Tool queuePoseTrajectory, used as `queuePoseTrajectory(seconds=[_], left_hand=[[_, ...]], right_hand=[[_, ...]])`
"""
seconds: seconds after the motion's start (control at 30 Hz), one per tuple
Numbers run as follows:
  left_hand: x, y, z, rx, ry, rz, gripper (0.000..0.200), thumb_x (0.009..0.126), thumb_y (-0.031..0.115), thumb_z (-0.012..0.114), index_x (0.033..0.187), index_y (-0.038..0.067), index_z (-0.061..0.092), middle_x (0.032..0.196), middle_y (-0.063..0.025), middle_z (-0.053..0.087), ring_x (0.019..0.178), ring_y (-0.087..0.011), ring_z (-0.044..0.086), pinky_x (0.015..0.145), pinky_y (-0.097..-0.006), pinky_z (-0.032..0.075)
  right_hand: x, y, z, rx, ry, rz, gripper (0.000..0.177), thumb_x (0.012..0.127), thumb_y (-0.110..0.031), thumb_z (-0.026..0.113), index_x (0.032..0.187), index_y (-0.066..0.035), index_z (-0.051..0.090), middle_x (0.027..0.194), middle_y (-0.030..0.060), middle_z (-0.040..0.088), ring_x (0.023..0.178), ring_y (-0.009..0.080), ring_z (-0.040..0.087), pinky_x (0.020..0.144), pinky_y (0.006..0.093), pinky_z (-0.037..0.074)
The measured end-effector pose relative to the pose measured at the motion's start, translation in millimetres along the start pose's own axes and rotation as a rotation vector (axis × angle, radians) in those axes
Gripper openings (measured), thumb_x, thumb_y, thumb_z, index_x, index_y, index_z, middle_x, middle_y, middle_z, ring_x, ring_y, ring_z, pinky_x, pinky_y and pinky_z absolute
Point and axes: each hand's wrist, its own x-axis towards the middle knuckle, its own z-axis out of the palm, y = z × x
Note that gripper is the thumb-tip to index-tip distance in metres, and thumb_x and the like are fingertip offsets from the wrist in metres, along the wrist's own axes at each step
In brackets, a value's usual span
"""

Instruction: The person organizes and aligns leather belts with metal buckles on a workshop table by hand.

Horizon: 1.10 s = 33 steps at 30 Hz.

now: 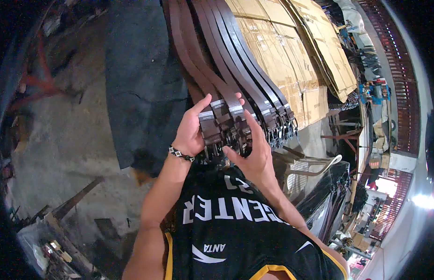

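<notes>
A bunch of dark brown leather belts (225,96) stretches away from me, with their buckle ends near my body. My left hand (191,129) is wrapped round the left side of the bunch, its thumb on top and fingertips showing at the far side. My right hand (258,156) grips the bunch from the right, thumb near the metal buckles (226,140) and fingers along the straps. Small pale labels wrap the belts near the buckles. More dark belts (254,70) lie side by side just right of my hands, their buckles lined up.
A black sheet (144,88) covers the surface left of the belts. Flattened cardboard boxes (280,56) are stacked at the right. A pale plastic chair (298,175) and a black plastic-wrapped bundle (326,196) stand at lower right. Concrete floor (81,140) shows on the left.
</notes>
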Motion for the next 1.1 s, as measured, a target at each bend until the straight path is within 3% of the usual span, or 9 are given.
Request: queuePoseTrajectory(seconds=[0.07, 0.17, 0.2, 0.33, 0.37, 0.43, 0.53, 0.67, 1.1], left_hand=[[1, 3, 5, 0.0, -0.027, -0.012, 0.068, 0.108, 0.043, 0.034, 0.15, -0.011, 0.036, 0.149, -0.0215, 0.051, 0.137, -0.0311, 0.051, 0.117, -0.045, 0.039], [5, 3, 6, 0.027, -0.033, 0.016, 0.066, 0.109, 0.041, 0.034, 0.149, -0.011, 0.037, 0.148, -0.0218, 0.051, 0.136, -0.0316, 0.052, 0.116, -0.0452, 0.04], [5, 2, 6, 0.021, -0.019, 0.015, 0.065, 0.109, 0.04, 0.035, 0.149, -0.011, 0.037, 0.148, -0.022, 0.051, 0.136, -0.0317, 0.052, 0.116, -0.045, 0.04], [8, 3, -1, 0.002, 0.127, 0.046, 0.055, 0.11, 0.038, 0.035, 0.141, -0.005, 0.048, 0.137, -0.0211, 0.06, 0.126, -0.0318, 0.06, 0.11, -0.046, 0.047], [11, 3, -9, -0.013, 0.178, 0.078, 0.054, 0.11, 0.039, 0.035, 0.139, -0.004, 0.05, 0.134, -0.0207, 0.062, 0.124, -0.0316, 0.062, 0.108, -0.0462, 0.048], [18, 5, -41, -0.296, -0.289, 0.005, 0.056, 0.11, 0.046, 0.032, 0.135, 0.001, 0.054, 0.128, -0.0207, 0.065, 0.12, -0.0316, 0.064, 0.105, -0.0452, 0.051], [30, -6, 0, -0.063, 0.127, 0.113, 0.078, 0.105, 0.065, 0.021, 0.14, 0.0, 0.047, 0.136, -0.0248, 0.059, 0.125, -0.0356, 0.06, 0.109, -0.0464, 0.049], [42, -9, 9, -0.148, 0.089, 0.187, 0.096, 0.093, 0.081, 0.015, 0.132, 0.0, 0.051, 0.13, -0.0275, 0.063, 0.121, -0.0379, 0.062, 0.107, -0.0494, 0.049], [32, -17, 7, 0.055, 0.174, 0.135, 0.092, 0.095, 0.08, 0.022, 0.13, 0.001, 0.053, 0.128, -0.0246, 0.065, 0.113, -0.0355, 0.067, 0.1, -0.046, 0.055]], right_hand=[[4, 5, 0, -0.039, 0.024, -0.042, 0.087, 0.08, -0.011, 0.083, 0.152, 0.001, 0.035, 0.131, 0.0236, 0.061, 0.115, 0.0352, 0.064, 0.098, 0.0407, 0.051], [8, 17, 4, 0.432, -0.028, 0.213, 0.082, 0.082, -0.008, 0.081, 0.151, -0.001, 0.037, 0.123, 0.0209, 0.065, 0.112, 0.0268, 0.066, 0.097, 0.0377, 0.051], [10, 16, 2, 0.46, -0.037, 0.261, 0.075, 0.083, -0.002, 0.075, 0.149, -0.004, 0.04, 0.115, 0.0156, 0.068, 0.103, 0.018, 0.065, 0.091, 0.032, 0.051], [19, 4, -21, 0.622, -0.034, 0.387, 0.069, 0.082, 0.005, 0.068, 0.147, -0.005, 0.045, 0.106, 0.0063, 0.066, 0.092, 0.01, 0.06, 0.08, 0.024, 0.049], [18, 6, -25, 0.636, -0.018, 0.384, 0.07, 0.082, 0.005, 0.068, 0.147, -0.006, 0.045, 0.107, 0.0064, 0.066, 0.093, 0.0111, 0.061, 0.081, 0.0249, 0.05], [11, -1, -32, 0.731, -0.016, 0.412, 0.072, 0.082, 0.005, 0.069, 0.149, -0.006, 0.043, 0.108, 0.0064, 0.066, 0.094, 0.0117, 0.061, 0.082, 0.025, 0.05], [-4, -2, -31, 0.696, -0.079, 0.411, 0.074, 0.083, 0.004, 0.07, 0.15, -0.006, 0.041, 0.11, 0.0073, 0.065, 0.095, 0.0121, 0.06, 0.085, 0.0252, 0.049], [-15, -5, -22, 0.646, -0.102, 0.433, 0.075, 0.084, 0.002, 0.069, 0.152, -0.004, 0.036, 0.113, 0.0103, 0.063, 0.097, 0.0129, 0.059, 0.087, 0.0277, 0.049], [-11, -10, -19, 0.188, -0.051, 0.097, 0.072, 0.088, -0.01, 0.071, 0.15, 0.003, 0.037, 0.122, 0.0242, 0.065, 0.101, 0.0296, 0.068, 0.091, 0.0395, 0.052]])
